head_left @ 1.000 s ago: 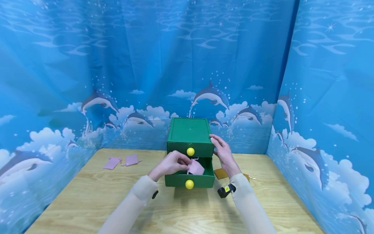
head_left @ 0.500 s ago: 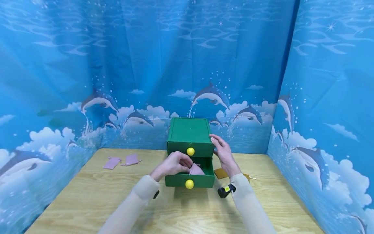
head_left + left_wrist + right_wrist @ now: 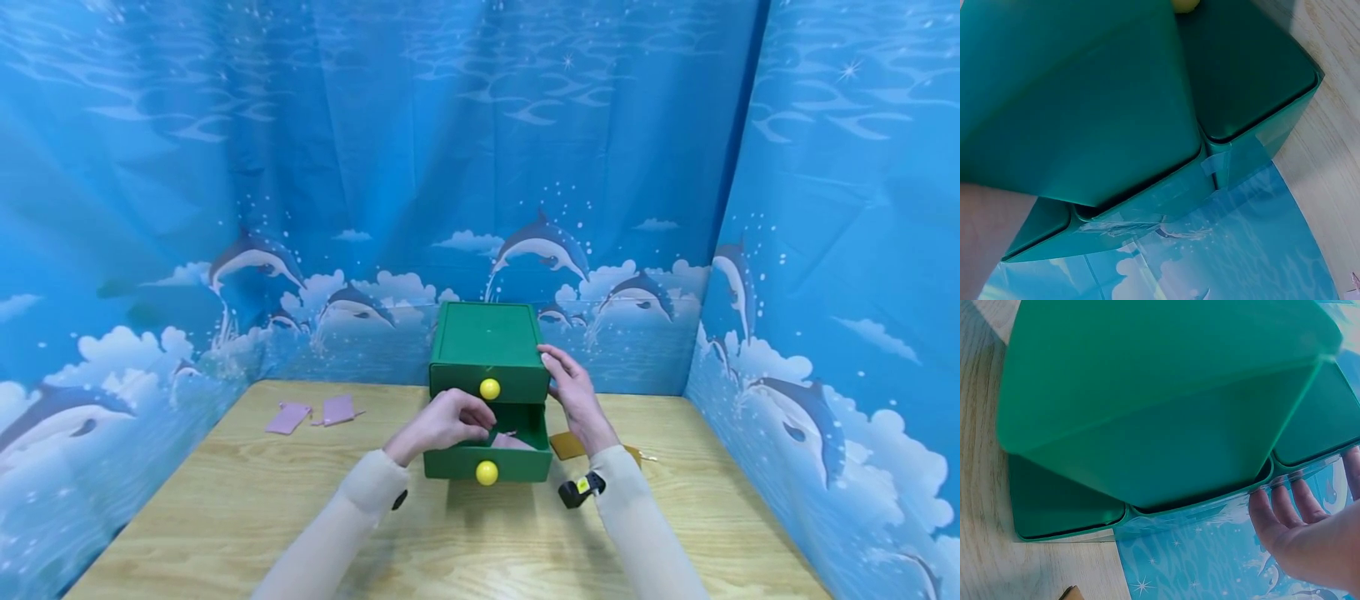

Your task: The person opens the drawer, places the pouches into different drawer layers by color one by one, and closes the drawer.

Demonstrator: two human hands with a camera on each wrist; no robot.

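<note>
A green drawer cabinet [image 3: 487,333] stands on the table, its middle drawer [image 3: 457,463] pulled out. Inside that drawer lies a pink drawstring pouch [image 3: 512,442], partly hidden by the front wall. My left hand [image 3: 448,421] hovers over the drawer's left part, fingers loosely bent and apart from the pouch. Part of the left hand [image 3: 988,231] shows at the edge of the left wrist view. My right hand [image 3: 576,398] rests against the cabinet's right side, its fingers [image 3: 1265,515] touching the side edge in the right wrist view.
Two pink pouches [image 3: 288,418] lie on the table [image 3: 225,517] to the left. A mustard-brown flat piece [image 3: 566,445] lies right of the cabinet, partly under the right forearm. Yellow knobs [image 3: 487,473] stick out from the drawers. Blue dolphin-print curtains [image 3: 375,167] surround the table.
The pink pouch has been lowered and let go; it now lies flatter in the open drawer. My left hand has shifted slightly. The right hand stays in place.
</note>
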